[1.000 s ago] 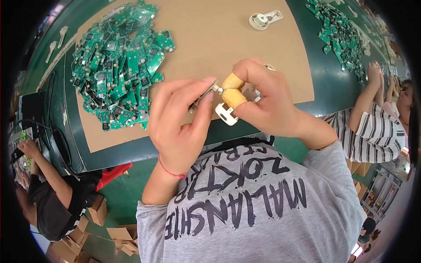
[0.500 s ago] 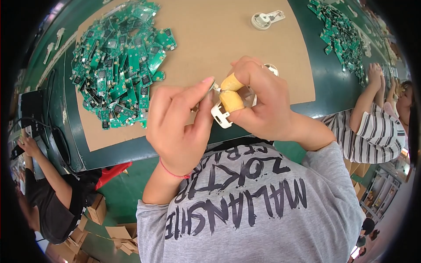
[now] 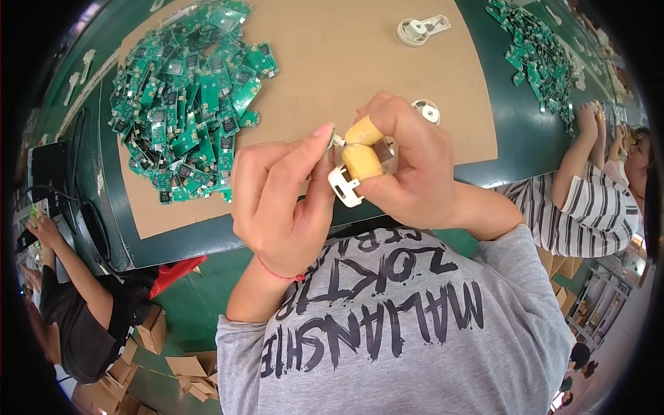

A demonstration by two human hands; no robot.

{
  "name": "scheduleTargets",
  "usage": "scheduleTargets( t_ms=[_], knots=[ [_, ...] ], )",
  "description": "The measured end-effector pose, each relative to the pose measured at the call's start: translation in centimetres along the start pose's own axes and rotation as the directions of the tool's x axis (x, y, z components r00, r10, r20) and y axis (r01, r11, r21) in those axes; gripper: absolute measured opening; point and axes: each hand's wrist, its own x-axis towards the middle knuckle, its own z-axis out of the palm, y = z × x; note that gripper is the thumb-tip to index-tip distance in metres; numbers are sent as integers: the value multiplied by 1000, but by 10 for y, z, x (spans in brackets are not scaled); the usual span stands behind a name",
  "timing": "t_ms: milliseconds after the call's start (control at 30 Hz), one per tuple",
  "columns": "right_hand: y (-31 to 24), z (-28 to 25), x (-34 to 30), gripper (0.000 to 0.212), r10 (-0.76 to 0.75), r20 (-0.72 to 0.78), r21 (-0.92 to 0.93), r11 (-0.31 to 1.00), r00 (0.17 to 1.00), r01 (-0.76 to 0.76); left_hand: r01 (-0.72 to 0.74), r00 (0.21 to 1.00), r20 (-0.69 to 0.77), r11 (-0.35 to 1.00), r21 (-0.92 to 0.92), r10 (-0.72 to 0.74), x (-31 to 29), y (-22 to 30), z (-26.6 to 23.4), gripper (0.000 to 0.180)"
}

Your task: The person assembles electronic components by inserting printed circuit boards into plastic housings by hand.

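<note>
My left hand (image 3: 283,200) pinches a thin green circuit board (image 3: 330,138) on edge between thumb and fingertips. Yellow coverings wrap the thumb and index finger of my right hand (image 3: 418,162). Those two fingers pinch at a small white connector (image 3: 339,140) right beside the board; whether it sits in the board I cannot tell. A white plastic housing (image 3: 346,188) with slots hangs under the right fingers, partly hidden by them. Behind the yellow fingertips shows a shiny metal part (image 3: 384,149). A white round fan-like part (image 3: 426,112) appears just beyond my right hand.
A large heap of green circuit boards (image 3: 187,104) covers the left of the brown cardboard sheet (image 3: 332,62). A white handheld-fan-like piece (image 3: 415,31) lies at the far right. Another board heap (image 3: 536,62) is farther right, near a person in stripes (image 3: 588,200). Another person (image 3: 83,304) works at left.
My right hand has turned and shifted slightly left, uncovering more of the metal part and the white round part. The left hand keeps its pinch on the board.
</note>
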Motion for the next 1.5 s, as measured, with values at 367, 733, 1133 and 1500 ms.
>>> scheduleTargets(
  t_ms=[367,733,1133,1500],
  knots=[
    [1,0,2,23,-62,72,19,998,995,61,26,999,-41,999,-42,-28,-7,0,4,37],
    [15,-3,5,18,188,146,344,911,971,-228,335,939,78,835,-436,-335,-6,-10,9,54],
    [27,-12,17,30,-303,112,-239,916,946,321,615,769,389,753,-233,-507,-11,-20,9,44],
    [15,-24,49,14,-702,457,-25,603,546,797,802,240,958,-524,-286,-155,-22,-17,26,24]
  ],
)
